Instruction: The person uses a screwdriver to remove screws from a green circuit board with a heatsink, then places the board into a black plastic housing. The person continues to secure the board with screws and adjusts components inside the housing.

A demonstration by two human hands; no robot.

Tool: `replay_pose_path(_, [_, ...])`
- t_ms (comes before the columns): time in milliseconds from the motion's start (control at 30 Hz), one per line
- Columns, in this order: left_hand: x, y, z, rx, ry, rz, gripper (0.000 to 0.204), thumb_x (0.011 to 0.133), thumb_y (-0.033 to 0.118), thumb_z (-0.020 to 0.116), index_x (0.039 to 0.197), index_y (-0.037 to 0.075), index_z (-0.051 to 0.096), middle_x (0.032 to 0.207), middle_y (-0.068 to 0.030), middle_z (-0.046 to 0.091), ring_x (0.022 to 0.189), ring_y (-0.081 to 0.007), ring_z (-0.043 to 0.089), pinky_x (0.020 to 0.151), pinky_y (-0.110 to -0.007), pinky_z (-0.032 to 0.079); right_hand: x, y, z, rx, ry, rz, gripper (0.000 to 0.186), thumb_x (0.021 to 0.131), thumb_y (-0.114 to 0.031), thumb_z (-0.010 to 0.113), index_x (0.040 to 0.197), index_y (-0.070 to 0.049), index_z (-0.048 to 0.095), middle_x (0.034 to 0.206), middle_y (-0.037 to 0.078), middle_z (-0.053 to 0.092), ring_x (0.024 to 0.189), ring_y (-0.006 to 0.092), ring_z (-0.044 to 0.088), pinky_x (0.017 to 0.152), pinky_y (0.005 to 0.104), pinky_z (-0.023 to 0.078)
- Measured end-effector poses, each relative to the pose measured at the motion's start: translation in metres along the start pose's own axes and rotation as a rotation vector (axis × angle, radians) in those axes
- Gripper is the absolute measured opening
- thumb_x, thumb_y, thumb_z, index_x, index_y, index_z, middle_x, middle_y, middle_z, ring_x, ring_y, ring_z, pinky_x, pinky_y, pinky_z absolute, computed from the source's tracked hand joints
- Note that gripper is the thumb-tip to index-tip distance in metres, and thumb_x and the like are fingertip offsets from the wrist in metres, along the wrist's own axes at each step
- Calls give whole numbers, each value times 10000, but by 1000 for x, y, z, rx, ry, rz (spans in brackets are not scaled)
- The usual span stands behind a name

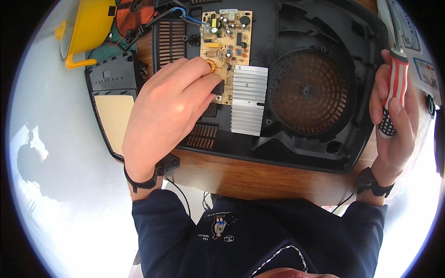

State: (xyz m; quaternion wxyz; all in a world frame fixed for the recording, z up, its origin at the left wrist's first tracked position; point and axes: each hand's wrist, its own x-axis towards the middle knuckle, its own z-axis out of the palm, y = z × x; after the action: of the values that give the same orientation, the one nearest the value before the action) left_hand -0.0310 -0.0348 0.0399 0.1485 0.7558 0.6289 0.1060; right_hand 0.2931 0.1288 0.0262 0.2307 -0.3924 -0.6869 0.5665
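My left hand [171,104] reaches over a tan circuit board [237,59] with its fingers curled closed at the board's lower left. The fingertips are beside a copper-wound coil [212,65] and a black block; some of the grip is hidden beneath the hand. A silver finned heat sink [249,101] is along the board's lower right. The board lies in a black plastic housing [306,150] with a round fan grille [307,91]. At the far right, my right hand [396,125] is wrapped around a screwdriver [398,83] with a striped and starred handle, its shaft pointing away from me.
A black panel with a cream rectangle [113,116] leans left of the housing. Beyond it are a yellow container [90,28], a green mat [104,52] and a red-orange item [132,21]. A blue wire [183,10] runs to the board. The wooden tabletop [232,178] shows in front.
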Motion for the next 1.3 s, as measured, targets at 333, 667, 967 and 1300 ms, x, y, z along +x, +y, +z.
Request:
replay_pose_path(333, [1, -2, 1, 34, 20, 52, 296, 731, -28, 781, 1018, -18, 709, 1020, -76, 630, 918, -258, 650, 816, -375, 562, 0, 1, -4, -5, -29, 0, 855, 963, -465, 619, 1529, 132, 385, 998, 48, 519, 647, 48, 504, 602, 167, 374])
replay_pose_path(667, [0, -2, 1, 6, 13, 22, 284, 727, -33, 782, 1000, -14, 704, 1004, -79, 619, 917, -267, 650, 814, -383, 563, -1, 2, -3, -22, -19, 1, 846, 972, -455, 601, 1538, 131, 374, 1006, 48, 518, 656, 52, 512, 611, 164, 389])
replay_pose_path(967, [-1, -1, -2, -16, 5, -12, 317, 721, -37, 802, 1024, -3, 716, 1017, -91, 637, 939, -301, 660, 825, -394, 564, -2, -2, 3, 9, -6, -5, 849, 980, -465, 610, 1537, 132, 372, 1013, 54, 514, 663, 54, 513, 608, 171, 399])
replay_pose_path(1300, [-1, -5, 2, -9, 33, 17, 290, 711, -19, 807, 983, 2, 708, 981, -77, 611, 919, -274, 650, 815, -389, 568, 0, 3, -4, -1, -46, -26, 853, 985, -455, 616, 1536, 143, 357, 1033, 60, 512, 672, 56, 514, 607, 171, 403])
